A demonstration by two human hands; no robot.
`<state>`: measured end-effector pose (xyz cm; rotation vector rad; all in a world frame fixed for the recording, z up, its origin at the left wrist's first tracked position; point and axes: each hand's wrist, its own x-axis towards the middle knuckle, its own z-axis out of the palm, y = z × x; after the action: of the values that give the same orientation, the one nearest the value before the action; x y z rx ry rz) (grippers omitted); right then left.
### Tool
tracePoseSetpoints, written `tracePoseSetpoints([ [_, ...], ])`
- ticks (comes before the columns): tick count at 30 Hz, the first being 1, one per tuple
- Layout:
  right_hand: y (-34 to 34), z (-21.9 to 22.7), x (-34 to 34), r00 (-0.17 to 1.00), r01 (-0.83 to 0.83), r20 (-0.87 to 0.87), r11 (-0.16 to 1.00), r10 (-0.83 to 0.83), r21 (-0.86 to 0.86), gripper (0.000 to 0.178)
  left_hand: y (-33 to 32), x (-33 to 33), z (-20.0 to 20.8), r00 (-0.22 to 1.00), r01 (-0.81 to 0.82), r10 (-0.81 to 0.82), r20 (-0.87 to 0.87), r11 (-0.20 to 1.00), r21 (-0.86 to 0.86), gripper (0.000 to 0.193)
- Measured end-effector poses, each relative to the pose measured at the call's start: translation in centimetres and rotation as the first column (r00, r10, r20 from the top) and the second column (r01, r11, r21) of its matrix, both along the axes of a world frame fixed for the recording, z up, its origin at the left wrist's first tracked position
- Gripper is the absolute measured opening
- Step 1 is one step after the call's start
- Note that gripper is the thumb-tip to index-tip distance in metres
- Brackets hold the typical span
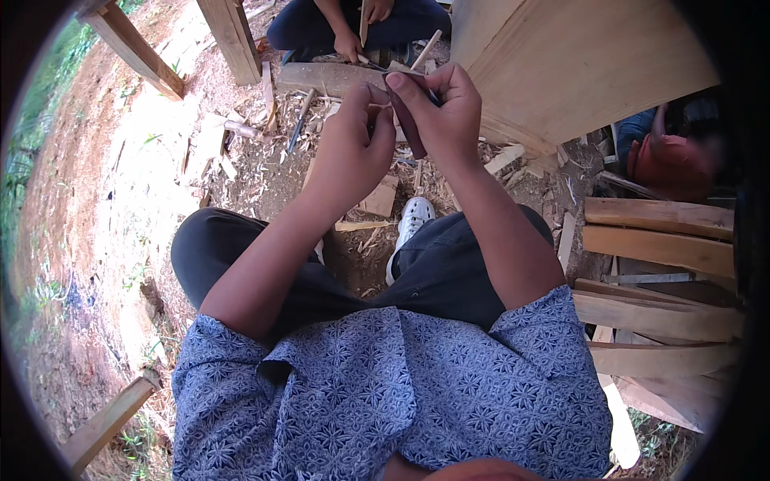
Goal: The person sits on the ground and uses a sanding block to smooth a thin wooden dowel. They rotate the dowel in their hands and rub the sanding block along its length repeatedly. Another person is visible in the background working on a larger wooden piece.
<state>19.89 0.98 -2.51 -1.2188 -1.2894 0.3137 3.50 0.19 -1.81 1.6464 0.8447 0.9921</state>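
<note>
My right hand [449, 108] grips a dark brown, flat strip [407, 128], with the thumb pressed on its upper part; its lower end hangs free. What the strip is made of, I cannot make out. Close against its left side is my left hand [361, 140], with fingers curled and the thumb and fingertips pinched together. Anything in that pinch is too small or hidden to name. Both hands are raised in front of my bent knees, above ground strewn with wood shavings.
Opposite me, another person's hand [347, 44] works by a log [329, 78]. A narrow tool [300, 120] lies on the ground. A large wooden panel [593, 64] stands at the right, above stacked planks [658, 248]. A person in red [674, 164] is beyond. Wooden posts [230, 40] rise at upper left.
</note>
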Motion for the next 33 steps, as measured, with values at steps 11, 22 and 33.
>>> tracePoseSetpoints([
  [11,1.6,3.8,1.6,0.961,-0.054,-0.275,0.995,0.029,-0.084,0.038,0.0,-0.2,1.0,0.984,0.076,-0.041,0.171,0.976,-0.205,0.015],
  [22,0.6,2.4,-0.3,0.904,-0.055,-0.425,0.998,0.051,0.002,0.038,-0.4,0.0,0.8,0.986,0.068,-0.03,0.162,0.969,-0.237,0.016],
  [33,0.1,1.0,0.6,0.998,-0.052,-0.033,0.997,0.05,-0.056,0.03,-0.2,-0.2,-0.4,0.988,0.049,-0.04,0.15,0.997,-0.055,0.015],
])
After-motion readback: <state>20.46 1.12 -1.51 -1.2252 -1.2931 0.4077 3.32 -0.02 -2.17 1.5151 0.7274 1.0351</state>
